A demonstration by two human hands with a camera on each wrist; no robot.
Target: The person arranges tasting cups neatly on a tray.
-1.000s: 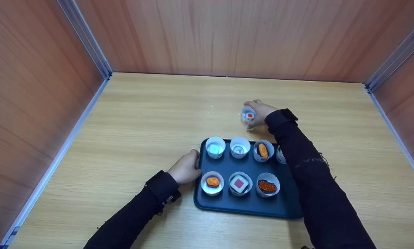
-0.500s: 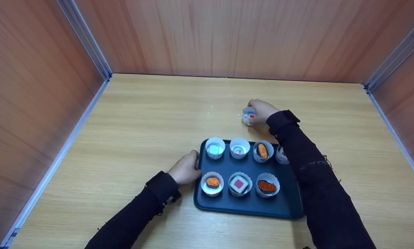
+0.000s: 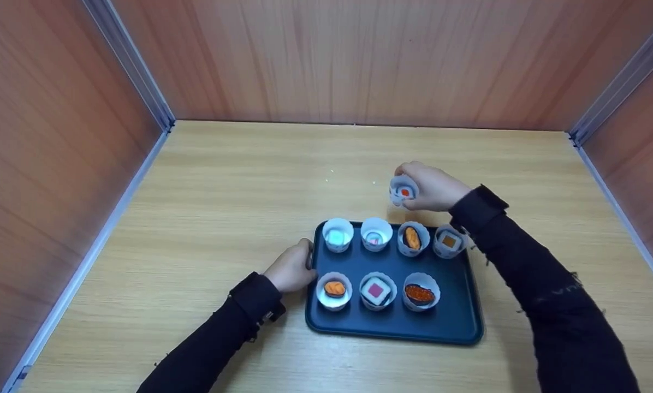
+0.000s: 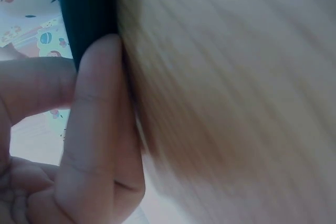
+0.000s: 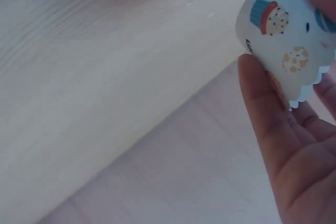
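In the head view my right hand (image 3: 431,186) holds a white paper baking cup (image 3: 401,192) with an orange-red centred piece inside, over the table beyond the tray. Up close, the right wrist view shows cupcake and cookie prints on the paper cup (image 5: 286,40), pinched between fingers and thumb. My left hand (image 3: 291,267) grips the left rim of the dark tray (image 3: 392,333); in the left wrist view its fingers (image 4: 97,124) pinch that tray's edge (image 4: 89,9). Several paper cups stand on the tray in two rows, including one with orange roe sushi (image 3: 420,295) and one with a square roll (image 3: 376,291).
At the back row's right end stands a cup with a brown-centred square piece (image 3: 449,241), close under the right sleeve. The front row's right end shows bare tray. Wood-grain panels (image 3: 326,60) wall the table (image 3: 223,180) at the back and sides.
My right hand has closed its fingers on the paper cup, lifted it and drawn it right and toward the tray. The left hand stays on the tray's rim.
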